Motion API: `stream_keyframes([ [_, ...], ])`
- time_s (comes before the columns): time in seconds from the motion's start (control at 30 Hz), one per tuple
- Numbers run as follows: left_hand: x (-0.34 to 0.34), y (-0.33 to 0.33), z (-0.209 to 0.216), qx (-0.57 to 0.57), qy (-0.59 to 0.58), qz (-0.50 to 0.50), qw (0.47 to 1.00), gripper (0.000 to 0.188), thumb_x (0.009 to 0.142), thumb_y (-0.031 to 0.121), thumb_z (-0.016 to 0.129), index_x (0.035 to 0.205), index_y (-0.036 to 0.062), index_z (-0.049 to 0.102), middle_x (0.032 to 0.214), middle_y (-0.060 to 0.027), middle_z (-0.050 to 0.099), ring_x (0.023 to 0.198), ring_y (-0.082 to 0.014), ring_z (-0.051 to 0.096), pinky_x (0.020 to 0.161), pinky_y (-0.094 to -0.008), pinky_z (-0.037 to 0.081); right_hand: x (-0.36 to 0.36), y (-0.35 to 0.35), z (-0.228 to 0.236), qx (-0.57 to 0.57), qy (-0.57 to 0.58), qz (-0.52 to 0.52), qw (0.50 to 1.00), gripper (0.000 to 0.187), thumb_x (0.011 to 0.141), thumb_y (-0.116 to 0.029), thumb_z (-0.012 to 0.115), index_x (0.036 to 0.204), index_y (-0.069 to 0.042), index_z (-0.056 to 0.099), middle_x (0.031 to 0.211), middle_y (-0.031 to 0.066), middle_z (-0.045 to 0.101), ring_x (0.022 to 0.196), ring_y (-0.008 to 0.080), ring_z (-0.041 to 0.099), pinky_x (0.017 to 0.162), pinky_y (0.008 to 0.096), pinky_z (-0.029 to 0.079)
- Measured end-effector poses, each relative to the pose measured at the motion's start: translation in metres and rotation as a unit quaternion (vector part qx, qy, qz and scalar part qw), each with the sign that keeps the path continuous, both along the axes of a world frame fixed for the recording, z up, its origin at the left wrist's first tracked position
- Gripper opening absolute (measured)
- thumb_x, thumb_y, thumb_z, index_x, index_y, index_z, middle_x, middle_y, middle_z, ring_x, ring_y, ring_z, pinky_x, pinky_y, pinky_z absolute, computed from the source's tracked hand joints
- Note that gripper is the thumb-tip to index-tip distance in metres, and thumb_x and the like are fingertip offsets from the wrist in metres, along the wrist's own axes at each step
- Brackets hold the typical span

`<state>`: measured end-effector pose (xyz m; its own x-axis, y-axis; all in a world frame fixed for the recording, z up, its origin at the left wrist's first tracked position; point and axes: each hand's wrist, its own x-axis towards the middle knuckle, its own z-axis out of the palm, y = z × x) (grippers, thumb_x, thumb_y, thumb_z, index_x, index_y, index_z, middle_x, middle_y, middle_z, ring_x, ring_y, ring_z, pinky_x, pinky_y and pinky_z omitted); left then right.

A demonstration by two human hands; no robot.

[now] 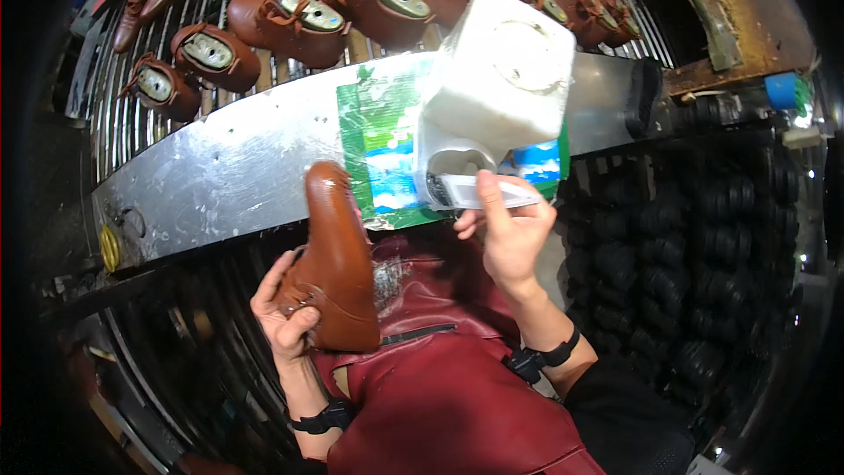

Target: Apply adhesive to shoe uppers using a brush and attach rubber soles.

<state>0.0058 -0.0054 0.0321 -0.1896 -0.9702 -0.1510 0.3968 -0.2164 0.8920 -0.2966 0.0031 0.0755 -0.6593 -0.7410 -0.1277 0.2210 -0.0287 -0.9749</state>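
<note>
My left hand (283, 317) is closed around the ankle part of a brown leather shoe (338, 255). The shoe is held toe up, in front of the dark red apron (457, 396). In my right hand (517, 236) is a flat white-handled brush (475, 191), pinched between thumb and fingers. Its dark end sits at the cut-out opening of a white plastic jug (505, 79); how far it reaches inside cannot be told. The jug lies on a green and blue printed sheet (384, 136) on the metal ledge.
Behind the metal ledge (251, 158), several brown shoes (299, 22) on lasts rest on a rack of metal bars. A yellow roll (110, 249) hangs at the ledge's left end. Stacked black objects (677, 264) fill the right side. A wooden frame (703, 9) stands at the back right.
</note>
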Motion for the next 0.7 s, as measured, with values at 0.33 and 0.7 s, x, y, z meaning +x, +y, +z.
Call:
stream_keyframes([
  [0.33, 0.001, 0.016, 0.017, 0.031, 0.045, -0.083, 0.995, 0.074, 0.077, 0.015, 0.087, 0.141, -0.0113, 0.059, 0.130, -0.0311, 0.069, 0.118, -0.0375, 0.072, 0.107, -0.0477, 0.054, 0.002, -0.017, 0.047, -0.054, -0.192, 0.216, 0.956, 0.014, 0.092, -0.009, 0.074, 0.089, 0.004, 0.069, 0.081, 0.0147, 0.073, 0.056, 0.0155, 0.063, 0.050, 0.0278, 0.047],
  [0.7, 0.000, -0.002, 0.015, 0.034, 0.066, -0.046, 0.996, 0.064, 0.094, 0.022, 0.072, 0.143, -0.0144, 0.054, 0.138, -0.0247, 0.066, 0.125, -0.0322, 0.068, 0.112, -0.0444, 0.051, 0.051, 0.073, 0.056, -0.140, 0.064, 0.382, 0.911, 0.013, 0.086, -0.001, 0.076, 0.087, 0.009, 0.068, 0.089, 0.0239, 0.075, 0.078, 0.0268, 0.076, 0.072, 0.0342, 0.062],
])
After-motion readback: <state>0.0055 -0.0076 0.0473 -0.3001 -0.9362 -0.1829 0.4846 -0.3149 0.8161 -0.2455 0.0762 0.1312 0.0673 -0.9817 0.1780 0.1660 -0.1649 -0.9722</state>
